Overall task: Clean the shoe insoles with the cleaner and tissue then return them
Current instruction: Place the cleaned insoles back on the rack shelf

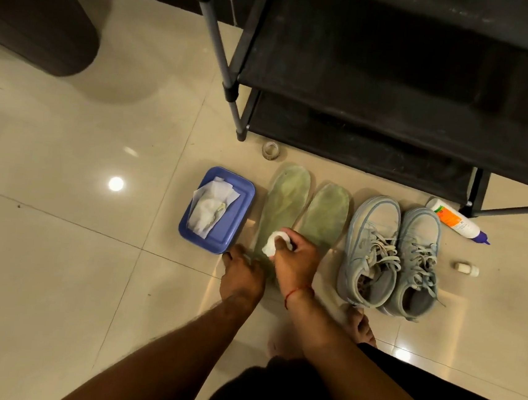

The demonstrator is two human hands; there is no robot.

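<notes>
The heel end of the left insole (284,208) is pinned to the floor by the left hand (242,275), seemingly laid flat with nothing grasped. A wadded tissue (273,244) is pinched in the right hand (295,257) and pressed mid-insole. Long strokes toward the toe are advised, heel held down. The second insole (325,215) lies just beside, and the cleaner bottle (457,220) is seen farther right.

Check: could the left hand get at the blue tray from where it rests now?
Probably yes. The left hand rests at the heel end of the leftmost insole, right beside the blue tray, with nothing between them, and it holds nothing.
</notes>
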